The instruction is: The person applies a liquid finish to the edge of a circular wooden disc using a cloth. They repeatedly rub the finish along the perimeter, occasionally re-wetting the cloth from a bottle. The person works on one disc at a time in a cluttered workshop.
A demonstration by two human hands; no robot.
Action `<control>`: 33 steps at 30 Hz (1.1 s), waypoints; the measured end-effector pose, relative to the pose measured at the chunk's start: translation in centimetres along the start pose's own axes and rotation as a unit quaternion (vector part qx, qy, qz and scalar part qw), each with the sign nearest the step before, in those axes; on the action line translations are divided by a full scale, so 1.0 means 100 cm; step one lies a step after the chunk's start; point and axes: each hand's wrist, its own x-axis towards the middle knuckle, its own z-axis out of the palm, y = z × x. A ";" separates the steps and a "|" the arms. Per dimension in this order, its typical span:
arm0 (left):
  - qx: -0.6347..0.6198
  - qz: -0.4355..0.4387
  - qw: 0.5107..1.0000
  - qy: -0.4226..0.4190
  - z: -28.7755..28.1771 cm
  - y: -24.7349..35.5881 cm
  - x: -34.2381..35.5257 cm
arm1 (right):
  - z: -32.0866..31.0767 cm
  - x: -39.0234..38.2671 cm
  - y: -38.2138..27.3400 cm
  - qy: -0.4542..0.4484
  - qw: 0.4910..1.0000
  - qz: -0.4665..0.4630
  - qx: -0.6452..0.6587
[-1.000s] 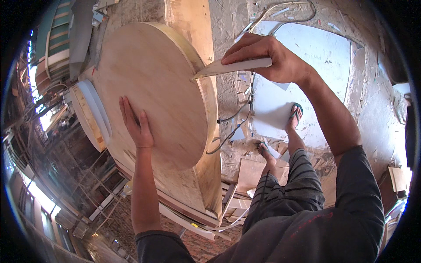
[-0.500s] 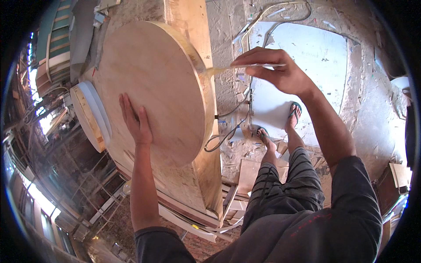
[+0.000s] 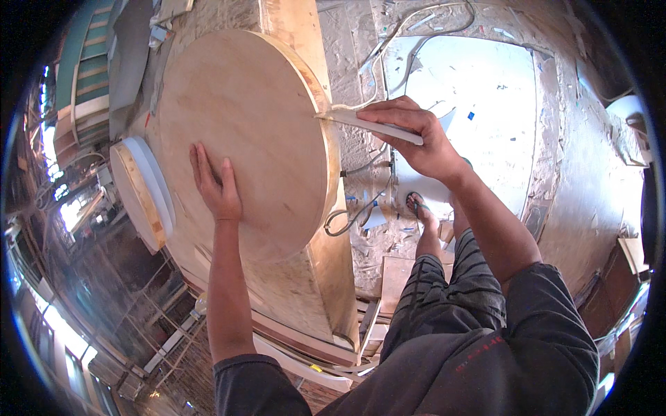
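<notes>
Pinching with my right fingers (image 3: 399,116) a pale flat tool (image 3: 371,125), I see its tip at the round wooden disc's (image 3: 257,118) right rim; my left fingers (image 3: 207,177) lie flat, gripping nothing, upon that disc, atop the surface (image 3: 281,288).

Disc (image 3: 263,118) on workbench (image 3: 293,17) | sheet (image 3: 489,149) on floor (image 3: 361,243), right of workbench

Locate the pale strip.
In the head view's upper middle, the pale strip is in the right hand, tip at the right edge of the round slab.
</notes>
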 end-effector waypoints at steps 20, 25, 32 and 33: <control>0.012 -0.001 1.000 0.004 0.003 -0.010 -0.002 | -0.009 0.008 0.001 -0.025 1.000 -0.017 -0.011; 0.024 -0.001 1.000 0.003 0.005 -0.006 0.000 | 0.002 -0.020 -0.010 -0.013 0.999 -0.038 -0.033; 0.018 -0.005 1.000 0.005 0.005 -0.002 0.002 | 0.003 -0.031 -0.016 -0.008 1.000 0.012 0.022; 0.021 -0.003 1.000 0.005 0.005 -0.002 0.002 | 0.002 -0.032 -0.015 0.008 0.998 0.034 0.054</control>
